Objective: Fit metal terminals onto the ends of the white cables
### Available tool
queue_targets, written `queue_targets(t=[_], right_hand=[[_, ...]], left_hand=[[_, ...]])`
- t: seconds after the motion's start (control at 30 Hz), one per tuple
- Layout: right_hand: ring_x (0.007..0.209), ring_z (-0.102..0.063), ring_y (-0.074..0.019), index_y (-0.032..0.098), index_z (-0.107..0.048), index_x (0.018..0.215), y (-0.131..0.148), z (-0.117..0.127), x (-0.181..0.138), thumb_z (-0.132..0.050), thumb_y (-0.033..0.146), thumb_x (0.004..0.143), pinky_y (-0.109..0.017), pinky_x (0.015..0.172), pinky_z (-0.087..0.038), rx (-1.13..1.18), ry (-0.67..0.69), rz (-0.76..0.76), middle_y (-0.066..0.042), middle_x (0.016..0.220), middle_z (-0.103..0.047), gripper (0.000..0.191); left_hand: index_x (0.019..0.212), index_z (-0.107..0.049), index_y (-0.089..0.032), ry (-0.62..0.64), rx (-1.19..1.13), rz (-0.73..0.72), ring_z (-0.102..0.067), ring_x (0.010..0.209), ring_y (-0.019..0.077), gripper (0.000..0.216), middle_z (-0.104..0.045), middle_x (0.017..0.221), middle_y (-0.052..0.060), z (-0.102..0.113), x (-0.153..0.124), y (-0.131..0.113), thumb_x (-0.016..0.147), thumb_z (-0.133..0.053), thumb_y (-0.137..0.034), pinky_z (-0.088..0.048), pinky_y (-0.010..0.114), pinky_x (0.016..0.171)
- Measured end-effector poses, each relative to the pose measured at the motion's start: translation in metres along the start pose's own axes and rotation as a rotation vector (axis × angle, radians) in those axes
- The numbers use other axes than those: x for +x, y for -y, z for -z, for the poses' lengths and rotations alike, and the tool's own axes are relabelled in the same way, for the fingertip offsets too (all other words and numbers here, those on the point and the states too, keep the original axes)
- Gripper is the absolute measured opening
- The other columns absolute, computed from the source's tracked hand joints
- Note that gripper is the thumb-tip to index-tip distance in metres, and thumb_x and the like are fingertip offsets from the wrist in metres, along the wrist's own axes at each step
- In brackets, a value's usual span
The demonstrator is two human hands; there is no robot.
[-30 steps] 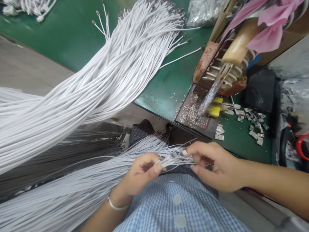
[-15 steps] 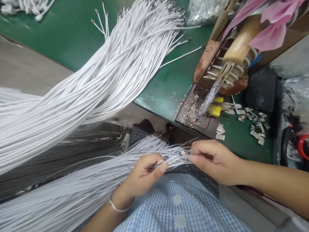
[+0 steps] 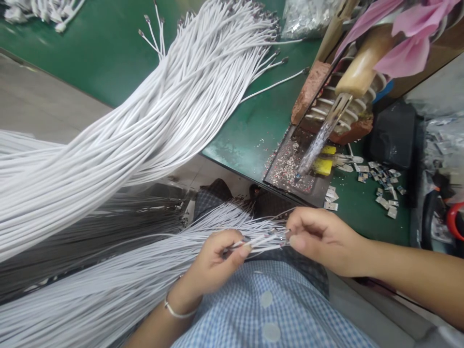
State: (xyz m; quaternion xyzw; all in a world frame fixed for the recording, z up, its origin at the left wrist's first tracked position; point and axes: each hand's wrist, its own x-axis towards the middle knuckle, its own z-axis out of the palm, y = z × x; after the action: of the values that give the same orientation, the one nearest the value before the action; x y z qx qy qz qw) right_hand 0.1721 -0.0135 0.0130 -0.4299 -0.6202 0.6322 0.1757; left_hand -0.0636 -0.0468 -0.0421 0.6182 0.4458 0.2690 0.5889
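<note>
Thumb and fingers of my left hand (image 3: 221, 261) pinch white cables (image 3: 258, 240) near their ends, just above my lap. Opposite it, my right hand (image 3: 319, 241) is closed at the cable tips, thumb against forefinger. What lies between those fingertips is too small and blurred to make out. Behind and under both hands spreads a large bundle of thin white cables (image 3: 145, 270), running from the lower left across my lap.
A thick pile of white cables (image 3: 174, 101) with plugs hangs over the green table (image 3: 239, 145). To the right are a soldering iron (image 3: 322, 140) on its coil stand, a yellow sponge (image 3: 324, 164), loose metal USB connectors (image 3: 386, 181) and red-handled scissors (image 3: 456, 220).
My right hand has shifted slightly right, and its fingertips have changed position at the cable tips. The small pale piece by its fingers shows less clearly. My left hand has stayed nearly still.
</note>
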Motion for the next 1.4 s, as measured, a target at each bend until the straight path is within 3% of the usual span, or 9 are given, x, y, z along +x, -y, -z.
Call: queue_targets(t=[0.2, 0.43, 0.67, 0.77, 0.93, 1.13, 1.4], right_hand=[[0.052, -0.038, -0.0090, 0.018, -0.046, 0.072, 0.002, -0.001, 0.000, -0.042, 0.026, 0.088, -0.020, 0.048, -0.033, -0.052, -0.038, 0.021, 0.004, 0.059, -0.042, 0.018], [0.053, -0.038, -0.0089, 0.018, -0.047, 0.074, 0.000, -0.001, 0.001, -0.043, 0.025, 0.088, -0.019, 0.048, -0.033, -0.016, -0.014, 0.028, 0.004, 0.061, -0.042, 0.016], [0.051, -0.039, -0.0086, 0.017, -0.049, 0.073, 0.000, 0.001, 0.001, -0.047, 0.032, 0.086, -0.019, 0.046, -0.031, 0.012, 0.045, 0.027, 0.004, 0.059, -0.044, 0.020], [0.051, -0.039, -0.0080, 0.017, -0.049, 0.071, 0.000, 0.000, 0.002, -0.048, 0.027, 0.086, -0.019, 0.046, -0.031, -0.063, 0.030, 0.034, 0.004, 0.058, -0.045, 0.018], [0.051, -0.042, -0.0079, 0.017, -0.049, 0.069, 0.003, 0.000, 0.003, -0.045, 0.020, 0.086, -0.018, 0.048, -0.034, -0.094, 0.037, 0.057, 0.004, 0.058, -0.048, 0.018], [0.050, -0.040, -0.0074, 0.016, -0.049, 0.067, 0.005, 0.000, 0.004, -0.045, 0.019, 0.085, -0.018, 0.048, -0.033, -0.112, 0.053, 0.065, 0.004, 0.058, -0.046, 0.018], [0.048, -0.038, -0.0066, 0.014, -0.053, 0.070, 0.002, -0.001, 0.005, -0.050, 0.024, 0.082, -0.018, 0.044, -0.029, -0.083, 0.148, 0.008, 0.004, 0.059, -0.043, 0.015]], left_hand=[[0.064, -0.058, -0.016, 0.005, 0.054, -0.039, -0.048, 0.055, 0.0129, 0.028, -0.054, 0.056, 0.002, 0.000, 0.001, 0.000, 0.085, -0.050, -0.033, -0.036, 0.025, 0.054], [0.067, -0.062, -0.015, 0.043, -0.023, -0.070, -0.054, 0.058, 0.0130, 0.037, -0.059, 0.060, 0.003, -0.003, 0.003, -0.002, 0.090, -0.041, -0.034, -0.041, 0.024, 0.059], [0.077, -0.063, -0.016, -0.023, 0.009, -0.165, -0.055, 0.060, 0.0128, 0.012, -0.062, 0.065, 0.003, -0.006, 0.005, -0.001, 0.083, -0.054, -0.020, -0.041, 0.024, 0.058], [0.079, -0.062, -0.016, -0.016, 0.019, -0.181, -0.055, 0.060, 0.0128, 0.008, -0.062, 0.066, 0.003, -0.006, 0.006, -0.001, 0.081, -0.055, -0.017, -0.041, 0.024, 0.058], [0.077, -0.060, -0.015, -0.001, 0.007, -0.140, -0.053, 0.059, 0.0130, 0.015, -0.060, 0.064, 0.003, -0.007, 0.005, -0.002, 0.085, -0.051, -0.023, -0.041, 0.024, 0.057], [0.077, -0.061, -0.014, 0.077, -0.025, -0.129, -0.055, 0.067, 0.0147, 0.039, -0.061, 0.068, 0.005, -0.010, 0.006, -0.005, 0.093, -0.031, -0.035, -0.043, 0.026, 0.065], [0.084, -0.063, -0.015, 0.153, 0.075, -0.203, -0.054, 0.064, 0.0129, 0.019, -0.060, 0.067, 0.003, -0.016, 0.011, -0.008, 0.088, -0.045, -0.021, -0.042, 0.023, 0.062]])
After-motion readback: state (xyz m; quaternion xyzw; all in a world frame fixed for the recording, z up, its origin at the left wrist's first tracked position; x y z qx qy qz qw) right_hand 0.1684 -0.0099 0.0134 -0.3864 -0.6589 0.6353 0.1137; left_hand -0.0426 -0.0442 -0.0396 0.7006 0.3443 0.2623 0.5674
